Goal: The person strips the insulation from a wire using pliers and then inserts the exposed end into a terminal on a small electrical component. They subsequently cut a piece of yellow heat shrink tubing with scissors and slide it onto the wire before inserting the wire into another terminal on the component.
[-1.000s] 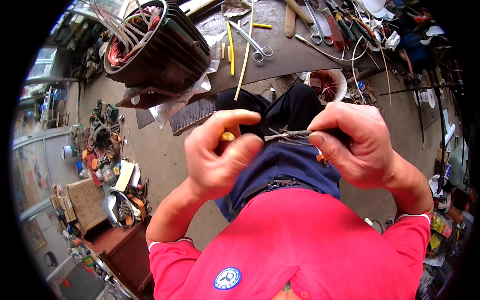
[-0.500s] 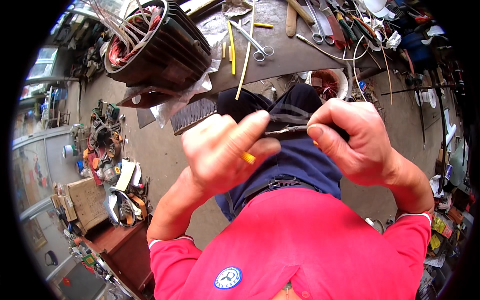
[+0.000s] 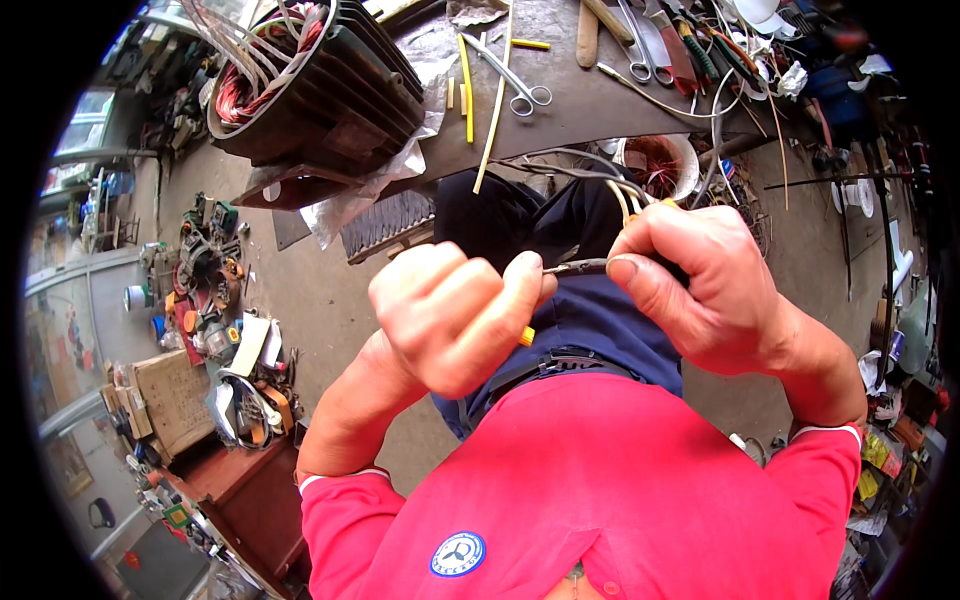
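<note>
**A:** ok so what's going on with the hands here?

**B:** The left hand [image 3: 455, 315] is clenched into a fist around a small tool with a yellow handle [image 3: 526, 336]; only a bit of the yellow pokes out below the thumb. A thin dark metal tip [image 3: 575, 267] sticks out of the fist toward the other hand. Looks like small pliers or a stripper, can't tell which.

**A:** and the right?

**B:** The right hand [image 3: 700, 285] is closed too, pinching a bundle of wires [image 3: 625, 195], pale and yellowish, that come up out of the top of the fist and curve away toward the bench. The thumb tip sits right at the end of the metal tip, so both hands meet in the middle, just in front of the person's chest, above the dark blue trousers [image 3: 560, 215].

**A:** what's around?

**B:** A workbench [image 3: 590, 100] at the top with scissors [image 3: 515, 80], yellow sleeving strips [image 3: 466, 75] and a wooden-handled tool [image 3: 588, 30]. A big ribbed motor stator [image 3: 310, 85] with copper windings stands on its left end. A white tub [image 3: 665, 165] with copper wire in it sits under the bench edge, and there's clutter on the floor to the left.
</note>
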The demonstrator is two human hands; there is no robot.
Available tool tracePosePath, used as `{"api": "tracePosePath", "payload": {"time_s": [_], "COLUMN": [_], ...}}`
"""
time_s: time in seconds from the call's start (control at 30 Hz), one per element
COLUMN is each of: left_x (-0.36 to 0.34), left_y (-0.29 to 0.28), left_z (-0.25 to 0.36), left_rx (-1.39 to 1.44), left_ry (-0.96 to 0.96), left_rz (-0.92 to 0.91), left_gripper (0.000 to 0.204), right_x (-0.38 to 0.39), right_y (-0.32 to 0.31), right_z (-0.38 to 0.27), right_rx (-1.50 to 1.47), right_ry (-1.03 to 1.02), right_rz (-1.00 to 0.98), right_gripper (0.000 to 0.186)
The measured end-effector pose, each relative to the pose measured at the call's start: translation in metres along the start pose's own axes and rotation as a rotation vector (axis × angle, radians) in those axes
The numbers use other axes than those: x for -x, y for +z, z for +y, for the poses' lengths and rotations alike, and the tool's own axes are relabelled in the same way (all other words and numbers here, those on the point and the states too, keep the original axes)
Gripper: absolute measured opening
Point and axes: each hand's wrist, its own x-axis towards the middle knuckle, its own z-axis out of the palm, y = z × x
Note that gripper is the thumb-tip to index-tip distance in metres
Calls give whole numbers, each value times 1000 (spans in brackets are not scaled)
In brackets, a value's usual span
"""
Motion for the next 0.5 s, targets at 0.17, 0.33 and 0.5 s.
{"api": "tracePosePath", "payload": {"time_s": [0.17,0.33,0.5], "left_x": [6,12,16], "left_y": [7,1,5], "left_z": [5,9,7], "left_rx": [459,1125,1005], "left_ry": [-534,-875,-720], "left_rz": [51,-113,-90], "left_gripper": [49,32,27], "right_x": [0,4,1], "right_y": [0,-3,-4], "right_z": [0,3,-7], "right_rx": [-58,75,143], "right_ry": [61,-172,-196], "right_rz": [83,145,141], "right_gripper": [10,6,13]}}
